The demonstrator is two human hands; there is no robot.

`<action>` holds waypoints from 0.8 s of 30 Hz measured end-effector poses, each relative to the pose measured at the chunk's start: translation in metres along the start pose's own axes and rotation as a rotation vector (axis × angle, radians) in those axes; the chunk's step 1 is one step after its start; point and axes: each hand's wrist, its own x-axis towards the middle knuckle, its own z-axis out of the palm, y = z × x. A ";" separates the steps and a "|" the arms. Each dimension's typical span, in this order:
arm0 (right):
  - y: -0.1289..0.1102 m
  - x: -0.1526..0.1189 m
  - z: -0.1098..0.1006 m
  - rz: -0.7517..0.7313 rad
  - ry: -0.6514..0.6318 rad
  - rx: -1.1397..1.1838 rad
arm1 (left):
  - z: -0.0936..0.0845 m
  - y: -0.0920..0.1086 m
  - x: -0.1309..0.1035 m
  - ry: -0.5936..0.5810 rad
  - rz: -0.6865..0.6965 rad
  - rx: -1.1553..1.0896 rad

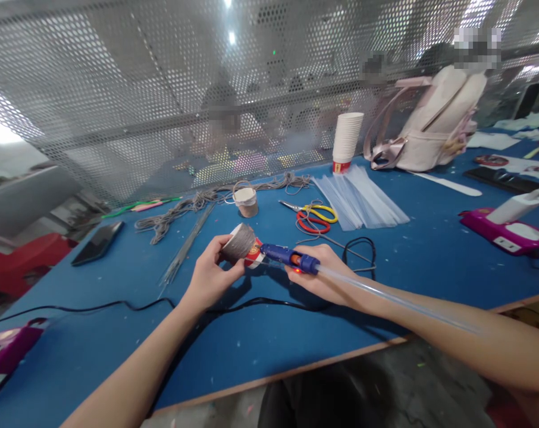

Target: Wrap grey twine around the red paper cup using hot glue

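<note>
My left hand (215, 271) is closed around a paper cup (241, 244) that lies tilted, its upper part wrapped in grey cord and its red-and-white base bare. In my right hand (319, 274) is a blue hot glue gun (281, 255), with a long clear glue stick (385, 295) sticking out of its back over my forearm. The gun's nozzle is at the bare part of the cup; whether it touches cannot be told. A red light glows on the gun. Beyond my hands stands a small cord-wrapped cup (247, 205) with a handle.
Scissors (312, 217) and clear plastic strips (361, 199) lie behind the glue gun. Grey cord (166, 220), a phone (97, 242) and thin rods (184, 249) are at left. Stacked paper cups (347, 142) and a backpack (434, 125) stand by the mesh. A black cable (269, 302) crosses the table.
</note>
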 end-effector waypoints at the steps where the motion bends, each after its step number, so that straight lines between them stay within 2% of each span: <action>1: -0.001 0.000 0.000 -0.001 0.001 0.002 | 0.000 0.000 0.000 -0.002 0.000 0.000; 8: -0.002 -0.005 0.003 -0.059 -0.044 0.007 | 0.001 0.000 -0.001 -0.013 -0.014 -0.006; 14: -0.002 -0.001 -0.002 -0.006 -0.006 0.004 | 0.000 -0.001 -0.001 -0.010 0.006 -0.003; 20: -0.003 -0.003 -0.001 -0.035 -0.024 -0.008 | -0.001 0.001 -0.001 -0.016 -0.011 -0.017; 24: -0.002 -0.001 -0.001 0.043 0.001 0.042 | -0.004 0.001 0.001 -0.040 -0.018 -0.034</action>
